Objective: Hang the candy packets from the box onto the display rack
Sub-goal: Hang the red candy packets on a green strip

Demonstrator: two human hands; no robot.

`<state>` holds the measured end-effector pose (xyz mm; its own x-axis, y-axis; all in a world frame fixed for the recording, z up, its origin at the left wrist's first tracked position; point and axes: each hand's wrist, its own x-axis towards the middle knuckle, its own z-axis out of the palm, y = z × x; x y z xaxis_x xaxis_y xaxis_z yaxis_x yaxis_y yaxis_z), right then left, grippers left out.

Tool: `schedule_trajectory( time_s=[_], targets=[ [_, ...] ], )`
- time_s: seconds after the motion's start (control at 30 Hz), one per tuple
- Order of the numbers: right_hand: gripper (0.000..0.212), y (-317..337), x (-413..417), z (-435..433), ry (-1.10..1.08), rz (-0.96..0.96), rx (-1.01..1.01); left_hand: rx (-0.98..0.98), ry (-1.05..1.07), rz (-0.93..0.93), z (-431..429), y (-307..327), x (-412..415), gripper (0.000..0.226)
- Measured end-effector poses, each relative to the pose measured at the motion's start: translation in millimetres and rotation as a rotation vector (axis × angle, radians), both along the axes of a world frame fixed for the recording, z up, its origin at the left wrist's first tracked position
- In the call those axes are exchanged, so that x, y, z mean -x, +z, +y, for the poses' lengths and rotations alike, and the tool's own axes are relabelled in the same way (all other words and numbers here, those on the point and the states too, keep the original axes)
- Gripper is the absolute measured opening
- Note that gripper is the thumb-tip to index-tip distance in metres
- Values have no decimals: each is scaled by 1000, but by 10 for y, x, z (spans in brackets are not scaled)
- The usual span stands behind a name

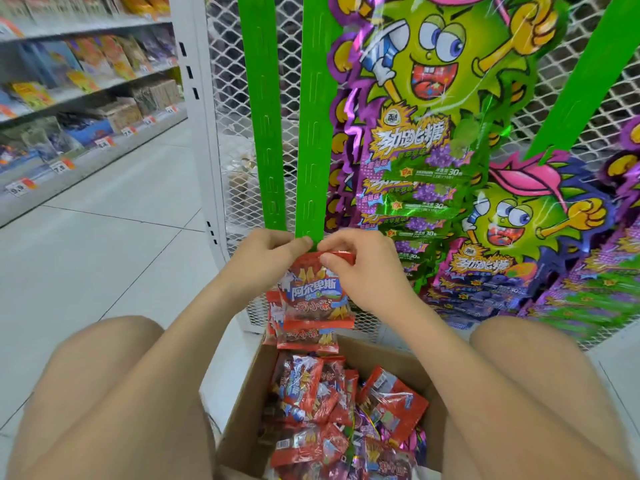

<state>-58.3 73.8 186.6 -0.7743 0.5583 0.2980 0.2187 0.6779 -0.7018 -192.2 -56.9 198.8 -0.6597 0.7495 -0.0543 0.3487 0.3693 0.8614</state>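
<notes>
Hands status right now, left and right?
Left hand: pinching the top of the red candy packet, at the bottom of the green hanging strip.
Right hand: pinching the same packet's top edge.

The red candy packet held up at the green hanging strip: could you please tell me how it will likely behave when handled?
Probably floppy: the red candy packet hangs limp from its top edge, pinched by the left hand and right hand. Likely light, since two pinches alone carry it. Its glossy film looks slippery.
</notes>
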Motion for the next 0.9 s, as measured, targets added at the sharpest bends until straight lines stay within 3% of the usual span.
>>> schedule_trajectory(
  time_s=[0.17,0.4,0.57,0.73,0.9],
  targets=[
    [26,-34,79,-63,-50,125,252,29,-34,-59,-84,88,10,33],
    [28,-115,161,-119,-179,87,365,121,-84,-75,-60,51,70,44],
    [21,-125,179,-105,-221,41,326,123,-92,-48,-21,-3,73,47],
    [22,-150,128,-140,-167,-73,136,114,-62,19,-26,-15,63,51],
    [17,-63,68,-168,-144,-6,139,106,-94,-26,-49,-57,81,63]
  ],
)
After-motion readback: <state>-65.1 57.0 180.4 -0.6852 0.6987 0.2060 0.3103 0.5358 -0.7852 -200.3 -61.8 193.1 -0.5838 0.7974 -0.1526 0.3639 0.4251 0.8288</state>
